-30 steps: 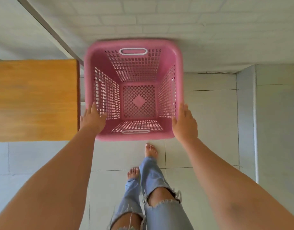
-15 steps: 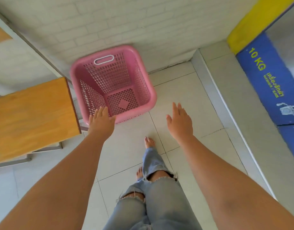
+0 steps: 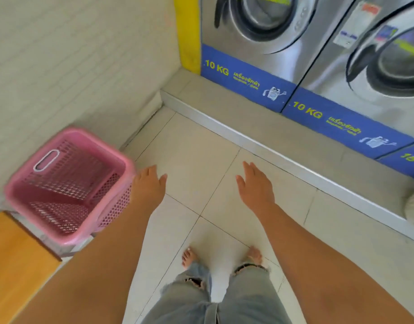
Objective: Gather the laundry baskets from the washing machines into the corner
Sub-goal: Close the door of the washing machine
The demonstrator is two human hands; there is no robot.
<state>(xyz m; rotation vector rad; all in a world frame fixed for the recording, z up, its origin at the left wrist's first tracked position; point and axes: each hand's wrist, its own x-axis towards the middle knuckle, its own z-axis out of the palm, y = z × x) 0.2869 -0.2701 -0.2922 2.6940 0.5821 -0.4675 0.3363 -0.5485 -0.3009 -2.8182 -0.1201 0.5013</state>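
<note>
Your left hand point(image 3: 148, 185) and right hand point(image 3: 255, 187) both hang spread and empty over the pale tiled floor point(image 3: 196, 146). The pink perforated plastic laundry basket point(image 3: 70, 183) sits empty at the floor's left edge against the white brick wall point(image 3: 72, 66), just beside your left fingers and the orange wooden table point(image 3: 16, 265). Two steel front-loading washing machines point(image 3: 260, 43) stand on a raised grey step point(image 3: 260, 141) ahead, right.

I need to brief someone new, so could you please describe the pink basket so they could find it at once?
Start at the white brick wall left of the washing machines. At its foot, beside a wooden table, stands the pink basket. It is the only pink thing there, with perforated sides and a white-rimmed handle slot.
</note>
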